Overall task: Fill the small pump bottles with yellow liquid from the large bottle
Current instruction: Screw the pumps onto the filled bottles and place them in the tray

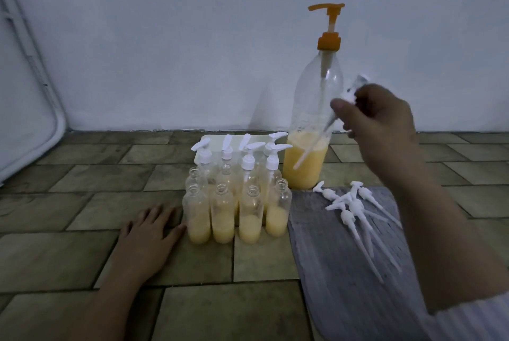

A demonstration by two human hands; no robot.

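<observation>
right hand (382, 120) gripping white pump head (347, 98), left hand (150, 233) flat, fingers spread on floor (82, 244)

This looks like a room in a home, with the work done low on the floor (82, 252) instead of at a bench. The floor is laid with worn, brownish-green tiles in a staggered brick pattern. It meets a plain, pale painted wall (165, 37) at its far edge. A white framed panel (24, 109), perhaps a folded table, leans at the far left corner. A grey cloth (344, 272) is spread on the tiles at the right. The light is dim.
</observation>
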